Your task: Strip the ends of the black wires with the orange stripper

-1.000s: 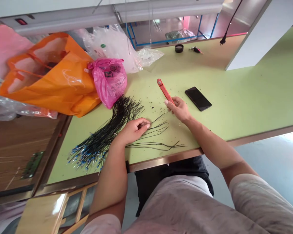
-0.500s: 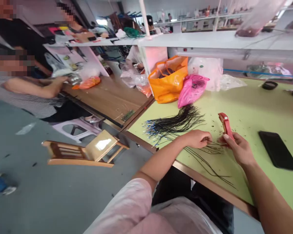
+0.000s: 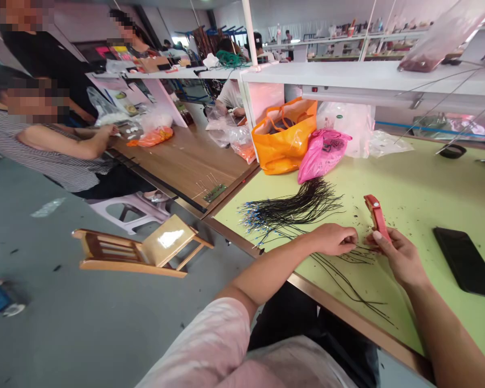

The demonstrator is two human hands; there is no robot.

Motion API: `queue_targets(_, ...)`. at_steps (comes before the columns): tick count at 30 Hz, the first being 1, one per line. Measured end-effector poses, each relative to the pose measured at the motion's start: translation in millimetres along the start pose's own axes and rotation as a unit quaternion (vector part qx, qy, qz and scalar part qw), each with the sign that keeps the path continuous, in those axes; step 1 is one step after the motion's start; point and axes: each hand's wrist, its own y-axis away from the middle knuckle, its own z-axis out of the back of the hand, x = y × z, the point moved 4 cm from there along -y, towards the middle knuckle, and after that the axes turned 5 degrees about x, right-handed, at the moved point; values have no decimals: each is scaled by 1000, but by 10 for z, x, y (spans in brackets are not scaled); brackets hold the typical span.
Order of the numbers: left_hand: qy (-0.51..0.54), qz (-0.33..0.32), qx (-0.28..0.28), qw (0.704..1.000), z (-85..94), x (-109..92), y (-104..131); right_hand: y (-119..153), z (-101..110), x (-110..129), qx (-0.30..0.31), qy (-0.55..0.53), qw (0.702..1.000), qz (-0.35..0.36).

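My left hand (image 3: 336, 238) is closed in a pinch just above the green tabletop (image 3: 408, 183); what its fingertips hold is too small to make out. Thin black cords (image 3: 345, 280) lie beneath it and run toward the table's front edge. My right hand (image 3: 400, 252) is wrapped round a red handheld tool (image 3: 375, 213), which points up and away from me. A thick bundle of black cords with blue and silvery ends (image 3: 299, 202) lies beyond my left forearm. Small dark scraps are scattered around the tool.
An orange bag (image 3: 283, 140) and a pink bag (image 3: 325, 153) stand at the back below a white shelf (image 3: 347, 73). A black phone (image 3: 466, 261) lies at the right. A wooden chair (image 3: 145, 250) stands left of the table; a person in stripes (image 3: 64, 151) sits beyond.
The view has shifted slightly, so the scene sits a little lower and further right. Both hands keep nearly the same pose, with the red tool still in my right hand.
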Motion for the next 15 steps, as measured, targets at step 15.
queue_targets(15,61,-32,0,998,26,-5,-6,-22,10,-39,1,-1,1000,-1)
